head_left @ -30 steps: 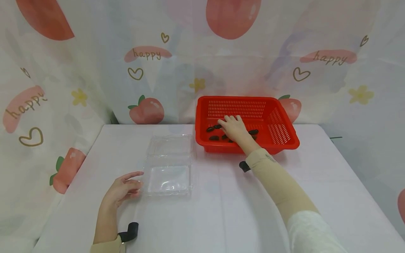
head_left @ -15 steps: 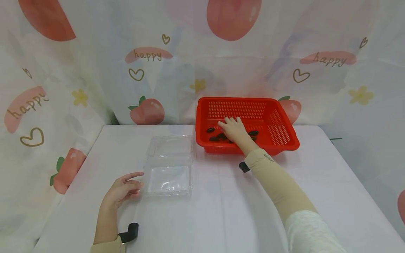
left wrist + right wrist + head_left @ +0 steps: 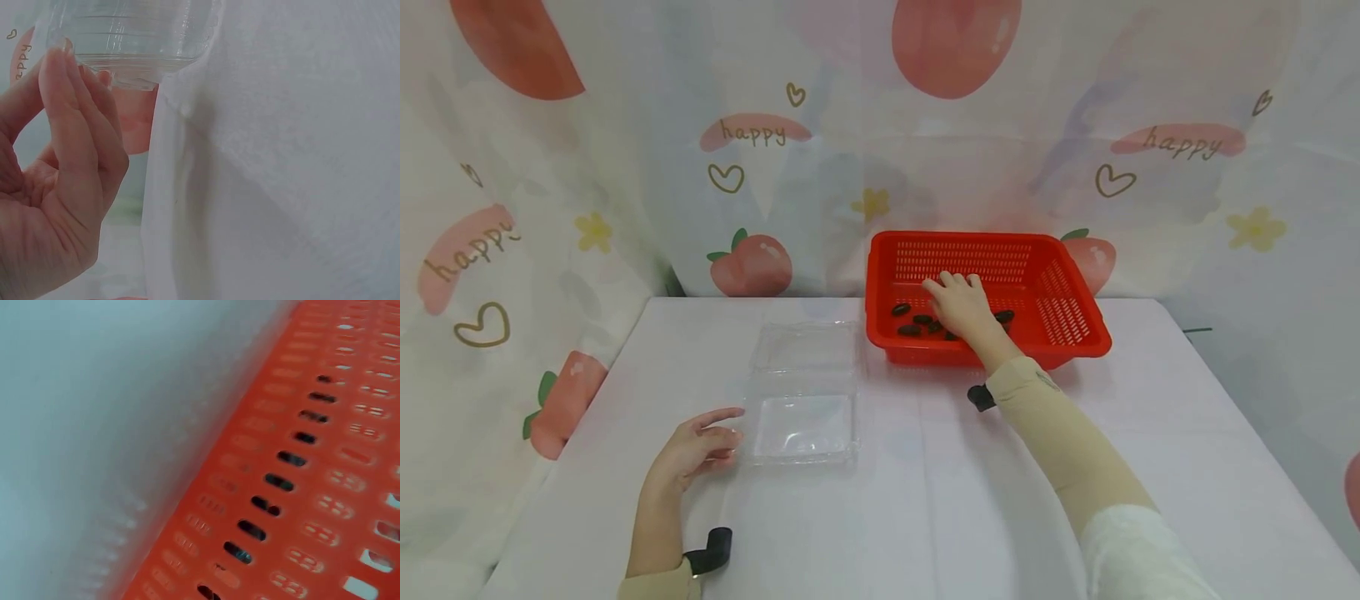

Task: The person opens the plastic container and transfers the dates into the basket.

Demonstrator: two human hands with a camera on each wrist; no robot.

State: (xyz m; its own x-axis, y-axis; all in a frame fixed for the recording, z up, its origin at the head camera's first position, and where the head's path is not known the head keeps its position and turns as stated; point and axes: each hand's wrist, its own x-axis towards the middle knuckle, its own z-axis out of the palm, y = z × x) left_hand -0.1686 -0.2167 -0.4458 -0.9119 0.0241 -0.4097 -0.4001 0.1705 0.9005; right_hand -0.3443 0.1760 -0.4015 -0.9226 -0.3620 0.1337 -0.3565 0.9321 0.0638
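Observation:
My left hand point(image 3: 696, 450) is at the left edge of a hinged clear plastic box point(image 3: 803, 425), which lies spread open on the white table. In the left wrist view the fingers point(image 3: 78, 144) are bent and their tips meet at the rim of the box point(image 3: 144, 37), pinching it. My right hand point(image 3: 964, 310) reaches into a red basket point(image 3: 988, 356), back of the hand upward. Small dark oval pieces point(image 3: 909, 331) lie on the basket floor around it. Its palm side is hidden, so whether it holds a piece cannot be seen.
The slotted basket wall point(image 3: 250, 469) fills much of the right wrist view, dark pieces showing through the slots. A printed curtain point(image 3: 820, 200) hangs behind the table point(image 3: 880, 533). The basket stands at the table's back, right of the plastic box.
A dark piece near the right thumb has dropped lower among the others, and several pieces have shifted. The right hand has moved slightly to the right. The left hand stays at the box.

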